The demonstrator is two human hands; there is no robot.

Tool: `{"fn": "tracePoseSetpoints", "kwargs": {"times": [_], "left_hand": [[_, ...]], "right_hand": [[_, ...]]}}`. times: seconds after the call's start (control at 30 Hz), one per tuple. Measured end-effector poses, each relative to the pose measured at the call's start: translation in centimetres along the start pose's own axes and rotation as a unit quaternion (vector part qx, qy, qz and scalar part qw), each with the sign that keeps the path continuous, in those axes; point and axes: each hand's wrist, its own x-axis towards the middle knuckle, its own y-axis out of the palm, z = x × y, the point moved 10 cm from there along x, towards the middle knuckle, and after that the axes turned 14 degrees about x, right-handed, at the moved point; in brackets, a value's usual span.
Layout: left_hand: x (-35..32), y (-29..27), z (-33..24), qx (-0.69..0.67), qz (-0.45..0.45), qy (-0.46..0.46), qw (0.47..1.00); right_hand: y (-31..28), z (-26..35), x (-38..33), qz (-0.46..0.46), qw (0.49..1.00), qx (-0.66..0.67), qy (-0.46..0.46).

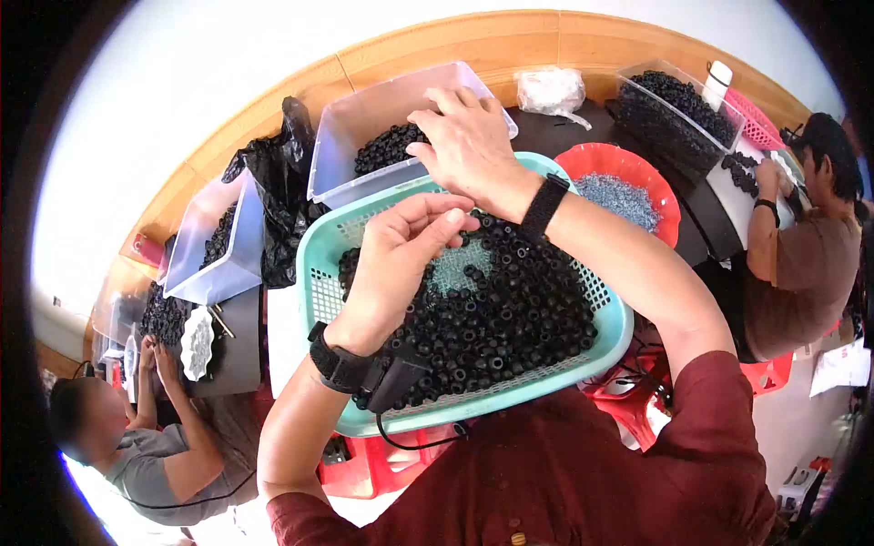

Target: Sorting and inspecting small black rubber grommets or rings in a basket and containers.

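A mint-green plastic basket (621, 338) stands in front of me, filled with small black ring-shaped pieces (510, 318). Among them lies a patch of tiny pale blue-green bits (458, 267). Over the basket's left part, my left hand (401, 244) is closed, thumb and fingertips brought together; whatever they hold is too small to make out. My right hand (469, 146) is open with fingers spread, above the near side of a clear plastic bin (341, 150) that contains more black pieces (387, 148). Its wrist passes over the basket's far rim.
A red scalloped bowl (667, 205) of bluish bits sits right of the basket. A black plastic bag (282, 200) drapes beside another clear bin (238, 259) at left. Co-workers sit at left (173, 455) and right (806, 264). Beyond the bowl stands a bin of black pieces (678, 105).
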Motion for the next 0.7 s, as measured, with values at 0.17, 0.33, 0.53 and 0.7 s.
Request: {"fn": "tracePoseSetpoints", "kwargs": {"times": [0.17,0.33,0.53,0.7], "left_hand": [[-1.8,1.7,-5.4,0.092,-0.125,0.145,0.977],[-3.6,2.0,-7.4,0.179,-0.24,0.163,0.94],[-6.4,3.0,-9.9,0.271,-0.336,0.231,0.872],[-8.6,4.7,-12.5,0.358,-0.379,0.304,0.797]], "right_hand": [[0.3,-0.5,1.8,0.079,0.988,-0.116,0.069],[-1.7,0.4,2.7,0.039,0.982,-0.175,0.053],[-3.7,0.0,2.6,0.025,0.972,-0.195,0.126],[-4.7,-1.1,1.6,0.01,0.96,-0.209,0.185]]}}
